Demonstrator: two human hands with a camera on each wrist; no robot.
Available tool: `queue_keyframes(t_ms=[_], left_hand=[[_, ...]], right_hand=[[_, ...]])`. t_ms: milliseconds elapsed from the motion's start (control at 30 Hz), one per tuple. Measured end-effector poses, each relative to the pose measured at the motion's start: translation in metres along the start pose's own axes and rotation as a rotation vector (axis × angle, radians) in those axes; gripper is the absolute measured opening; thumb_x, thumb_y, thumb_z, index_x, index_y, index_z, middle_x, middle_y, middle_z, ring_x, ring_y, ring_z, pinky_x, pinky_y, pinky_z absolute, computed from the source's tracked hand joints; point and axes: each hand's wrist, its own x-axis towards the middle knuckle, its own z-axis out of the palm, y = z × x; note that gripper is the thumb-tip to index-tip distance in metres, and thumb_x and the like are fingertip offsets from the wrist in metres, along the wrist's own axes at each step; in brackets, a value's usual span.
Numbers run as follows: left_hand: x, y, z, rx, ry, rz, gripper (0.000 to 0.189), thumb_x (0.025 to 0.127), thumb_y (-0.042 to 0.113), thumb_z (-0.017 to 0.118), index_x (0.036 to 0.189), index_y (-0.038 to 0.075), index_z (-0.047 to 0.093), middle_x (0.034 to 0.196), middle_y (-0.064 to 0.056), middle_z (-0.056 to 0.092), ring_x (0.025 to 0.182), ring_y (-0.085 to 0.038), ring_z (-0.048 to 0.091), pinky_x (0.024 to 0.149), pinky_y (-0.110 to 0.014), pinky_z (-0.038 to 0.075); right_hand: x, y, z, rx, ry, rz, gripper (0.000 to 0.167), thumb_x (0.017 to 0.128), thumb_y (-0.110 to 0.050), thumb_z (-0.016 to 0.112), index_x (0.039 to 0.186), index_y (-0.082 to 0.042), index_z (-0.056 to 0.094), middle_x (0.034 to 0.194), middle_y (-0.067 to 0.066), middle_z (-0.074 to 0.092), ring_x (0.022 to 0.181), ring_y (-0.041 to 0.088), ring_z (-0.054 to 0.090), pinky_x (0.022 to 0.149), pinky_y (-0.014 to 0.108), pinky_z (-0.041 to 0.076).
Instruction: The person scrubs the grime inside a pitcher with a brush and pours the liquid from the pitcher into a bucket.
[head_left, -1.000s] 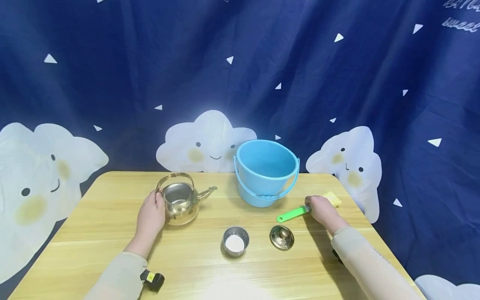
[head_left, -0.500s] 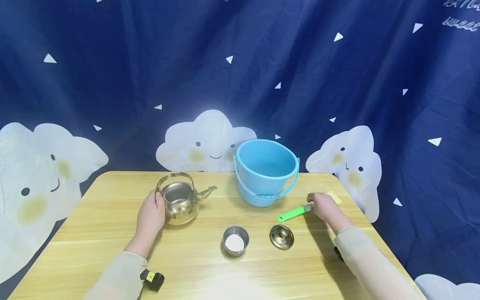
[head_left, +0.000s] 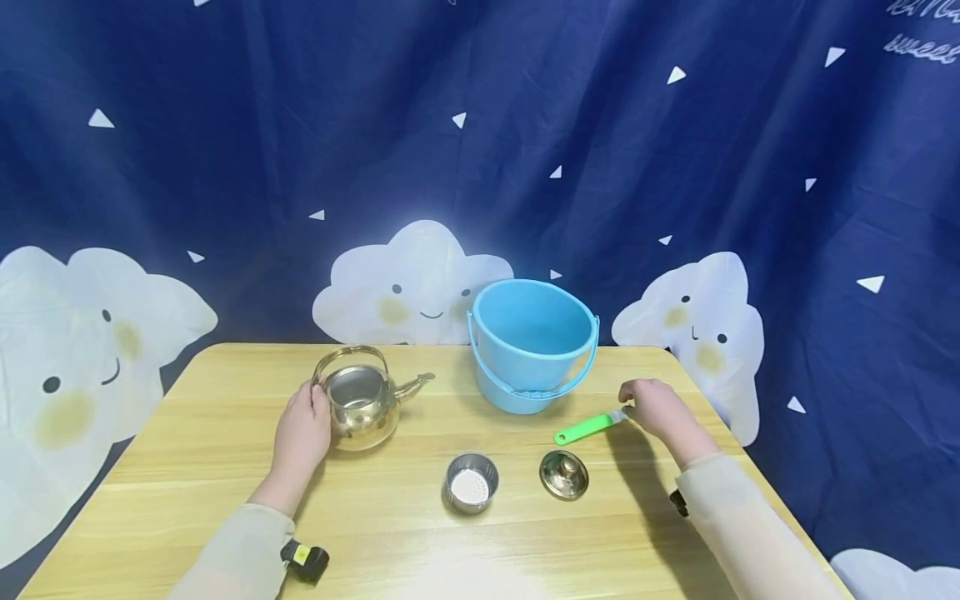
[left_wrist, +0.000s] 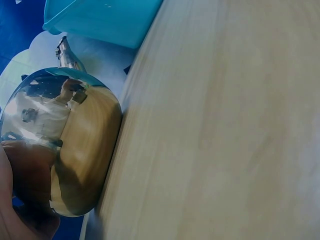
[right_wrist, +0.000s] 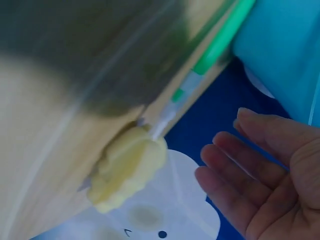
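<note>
My left hand point(head_left: 302, 425) grips the side of a shiny gold kettle point(head_left: 366, 425) near the foot of its arched handle. The kettle stands uncovered at the table's left, spout to the right. On the right, a sponge brush with a green handle point(head_left: 587, 428) lies on the table; the right wrist view shows its yellow sponge head point(right_wrist: 127, 167), hidden behind my hand in the head view. My right hand point(head_left: 660, 412) hovers beside the brush, fingers loosely bent and apart from it. Closer to me lie a round metal strainer point(head_left: 471, 483) and the gold lid point(head_left: 564, 475).
A light blue bucket point(head_left: 525, 379) stands at the back of the wooden table point(head_left: 390, 533), its handle hanging down in front. Behind the table hangs a dark blue curtain point(head_left: 375, 125) with white clouds.
My right hand has let go of the brush and drawn a little to the right, showing more of its neck. The left hand and kettle have stayed in place.
</note>
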Motion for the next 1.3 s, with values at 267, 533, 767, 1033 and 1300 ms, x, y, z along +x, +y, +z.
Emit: queue_keyframes(t_ms=[267, 533, 767, 1033, 1300], left_hand=[[0.000, 0.001, 0.000, -0.003, -0.004, -0.002, 0.056, 0.109, 0.030, 0.019, 0.144, -0.007, 0.043, 0.140, -0.034, 0.048, 0.130, -0.052, 0.044, 0.109, -0.063, 0.034], [0.000, 0.001, 0.000, -0.005, -0.011, -0.010, 0.057, 0.109, 0.031, 0.019, 0.144, -0.006, 0.043, 0.141, -0.033, 0.048, 0.131, -0.052, 0.043, 0.109, -0.063, 0.034], [0.000, 0.000, 0.000, 0.000, -0.013, -0.009, 0.057, 0.109, 0.031, 0.018, 0.144, -0.007, 0.043, 0.141, -0.033, 0.048, 0.131, -0.052, 0.044, 0.109, -0.063, 0.034], [0.000, -0.002, 0.000, -0.004, -0.011, -0.011, 0.057, 0.109, 0.031, 0.019, 0.144, -0.006, 0.044, 0.141, -0.033, 0.049, 0.131, -0.052, 0.044, 0.109, -0.063, 0.034], [0.000, 0.000, 0.000, -0.004, -0.011, -0.014, 0.057, 0.109, 0.032, 0.019, 0.144, -0.006, 0.043, 0.141, -0.033, 0.048, 0.131, -0.051, 0.043, 0.109, -0.062, 0.034]], right_hand=[[-0.003, -0.009, -0.013, -0.010, -0.006, -0.010, 0.008, 0.082, -0.003, 0.075, 0.080, -0.007, 0.069, 0.080, 0.005, 0.070, 0.078, 0.031, 0.067, 0.075, 0.048, 0.055], [-0.007, -0.023, -0.028, 0.025, -0.008, 0.029, 0.008, 0.085, -0.005, 0.071, 0.079, -0.009, 0.068, 0.075, 0.000, 0.067, 0.069, 0.021, 0.062, 0.068, 0.044, 0.054], [-0.010, -0.045, -0.042, 0.027, 0.021, 0.020, 0.013, 0.087, -0.008, 0.071, 0.075, -0.011, 0.066, 0.069, -0.004, 0.062, 0.063, 0.015, 0.056, 0.064, 0.041, 0.052], [-0.012, -0.063, -0.049, 0.022, 0.041, 0.014, 0.018, 0.090, -0.012, 0.072, 0.073, -0.013, 0.064, 0.066, -0.005, 0.058, 0.061, 0.014, 0.052, 0.062, 0.039, 0.050], [-0.014, -0.078, -0.053, 0.008, 0.065, 0.008, 0.026, 0.093, -0.018, 0.071, 0.071, -0.014, 0.057, 0.062, -0.005, 0.050, 0.056, 0.014, 0.044, 0.057, 0.034, 0.040]])
